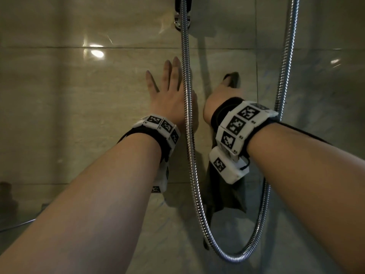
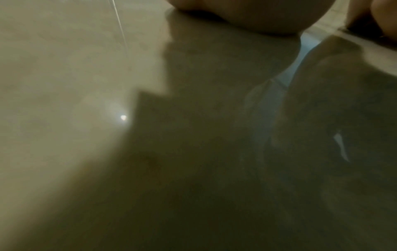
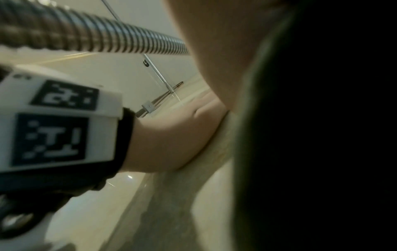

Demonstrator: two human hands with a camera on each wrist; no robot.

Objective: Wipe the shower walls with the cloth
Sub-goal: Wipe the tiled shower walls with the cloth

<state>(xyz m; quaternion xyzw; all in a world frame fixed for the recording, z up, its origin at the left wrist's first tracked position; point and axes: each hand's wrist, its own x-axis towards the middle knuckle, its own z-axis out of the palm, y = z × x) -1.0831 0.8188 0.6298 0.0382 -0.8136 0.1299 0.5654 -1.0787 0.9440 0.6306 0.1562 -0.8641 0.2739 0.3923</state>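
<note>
The beige tiled shower wall point(image 1: 79, 95) fills the head view. My left hand point(image 1: 167, 91) lies flat on it, fingers straight and spread, partly behind the metal shower hose point(image 1: 186, 95). To the right of the hose my right hand point(image 1: 223, 97) presses a dark cloth point(image 1: 225, 196) against the wall, pointing up; the cloth shows past the fingertips and hangs loose below the wrist. In the right wrist view the cloth point(image 3: 322, 135) is a dark mass at the right, with the left hand point(image 3: 171, 135) beyond it. The left wrist view shows only blurred wall point(image 2: 64, 68).
The hose hangs from a chrome bracket point(image 1: 182, 18) at the top and loops down and back up on the right point(image 1: 284, 76). A greyer wall panel point(image 1: 316, 115) adjoins at the right. Something dark point(image 1: 6, 194) stands low at the far left.
</note>
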